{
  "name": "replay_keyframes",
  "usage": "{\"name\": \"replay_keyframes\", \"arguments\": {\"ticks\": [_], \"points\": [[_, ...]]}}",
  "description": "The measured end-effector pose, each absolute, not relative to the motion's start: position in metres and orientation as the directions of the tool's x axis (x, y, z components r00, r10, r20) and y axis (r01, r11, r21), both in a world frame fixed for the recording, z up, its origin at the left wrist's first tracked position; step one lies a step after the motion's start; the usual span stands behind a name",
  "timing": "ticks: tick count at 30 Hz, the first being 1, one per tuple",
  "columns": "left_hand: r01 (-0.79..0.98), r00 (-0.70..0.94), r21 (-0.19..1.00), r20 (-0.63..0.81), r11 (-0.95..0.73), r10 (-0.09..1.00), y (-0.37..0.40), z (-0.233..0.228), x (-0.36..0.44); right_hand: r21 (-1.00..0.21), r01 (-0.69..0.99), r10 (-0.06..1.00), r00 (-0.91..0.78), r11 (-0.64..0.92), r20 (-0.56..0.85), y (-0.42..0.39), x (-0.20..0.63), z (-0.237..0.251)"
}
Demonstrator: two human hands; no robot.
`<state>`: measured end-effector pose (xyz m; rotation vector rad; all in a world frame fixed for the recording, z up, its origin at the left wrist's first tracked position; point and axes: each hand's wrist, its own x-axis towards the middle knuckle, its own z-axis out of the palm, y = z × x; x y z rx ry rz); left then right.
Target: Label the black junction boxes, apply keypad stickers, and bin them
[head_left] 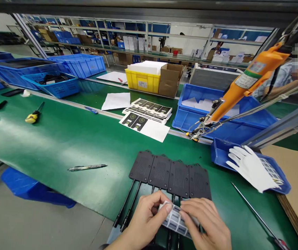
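Note:
My left hand [145, 218] and my right hand [208, 222] meet at the near edge of the green belt, both pinching a small sheet of grey sticker labels [174, 218]. Just beyond my fingers lies a row of several black ribbed plastic units [170, 172], side by side, with thin black cables [128, 205] trailing toward me. The lower part of the label sheet is hidden under my right hand.
An orange powered screwdriver [245, 81] hangs at the right over blue bins [227, 128]. A white glove [251, 166] lies in a small blue tray [219, 154]. A pen [87, 167], yellow-handled screwdriver [34, 114], printed sheets [145, 119], a long thin rod [255, 213] lie about. A person sits far right.

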<state>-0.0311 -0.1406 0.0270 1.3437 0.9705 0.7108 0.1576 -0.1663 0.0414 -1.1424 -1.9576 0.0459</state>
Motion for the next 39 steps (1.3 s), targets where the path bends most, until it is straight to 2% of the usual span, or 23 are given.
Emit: {"name": "replay_keyframes", "arguments": {"ticks": [3,4,8,12,17,22,23,25,27,29,31,33,36,39], "points": [[0.080,0.451,0.981,-0.192,0.175,0.871,-0.141,0.025,-0.029,-0.283,0.740,0.667,-0.287,0.610,0.688,-0.169,0.157,0.041],[0.082,0.449,0.981,-0.196,0.178,0.872,-0.142,0.024,-0.029,-0.291,0.728,0.658,-0.284,0.621,0.697,-0.170,0.156,0.042],[0.129,0.440,0.981,-0.188,0.145,0.878,-0.143,0.019,-0.028,-0.498,0.593,0.714,-0.198,0.633,0.672,-0.171,0.149,0.048],[0.168,0.445,0.977,-0.195,0.133,0.874,-0.144,0.020,-0.028,-0.459,0.665,0.718,-0.170,0.589,0.675,-0.170,0.143,0.043],[0.067,0.540,0.960,-0.264,0.272,0.799,-0.147,0.028,-0.030,-0.428,0.676,0.698,-0.180,0.599,0.693,-0.172,0.144,0.030],[-0.090,0.581,0.893,-0.312,0.440,0.752,-0.144,0.030,-0.027,-0.290,0.697,0.633,-0.299,0.656,0.714,-0.175,0.146,0.025],[-0.129,0.581,0.872,-0.320,0.473,0.748,-0.143,0.030,-0.027,-0.285,0.693,0.627,-0.304,0.662,0.717,-0.175,0.146,0.026],[-0.167,0.577,0.838,-0.343,0.519,0.741,-0.141,0.028,-0.026,-0.365,0.663,0.666,-0.273,0.653,0.695,-0.177,0.145,0.029],[-0.139,0.574,0.845,-0.356,0.516,0.738,-0.138,0.028,-0.027,-0.577,0.593,0.781,-0.147,0.561,0.607,-0.176,0.148,0.033],[-0.046,0.576,0.888,-0.350,0.457,0.738,-0.137,0.029,-0.032,-0.800,0.473,0.910,-0.006,0.368,0.415,-0.171,0.156,0.037],[0.126,0.552,0.944,-0.322,0.304,0.769,-0.135,0.032,-0.038,-0.918,0.357,0.977,0.062,0.171,0.206,-0.160,0.169,0.037],[0.302,0.525,0.946,-0.268,0.118,0.808,-0.133,0.036,-0.043,-0.948,0.316,0.996,0.057,0.042,0.063,-0.147,0.182,0.031],[0.446,0.529,0.891,-0.183,-0.089,0.829,-0.133,0.039,-0.042,-0.934,0.343,0.995,0.037,-0.096,-0.089,-0.130,0.192,0.016],[0.607,0.558,0.736,-0.128,-0.299,0.820,-0.134,0.035,-0.034,-0.898,0.405,0.984,0.030,-0.173,-0.176,-0.126,0.190,0.003]]}}
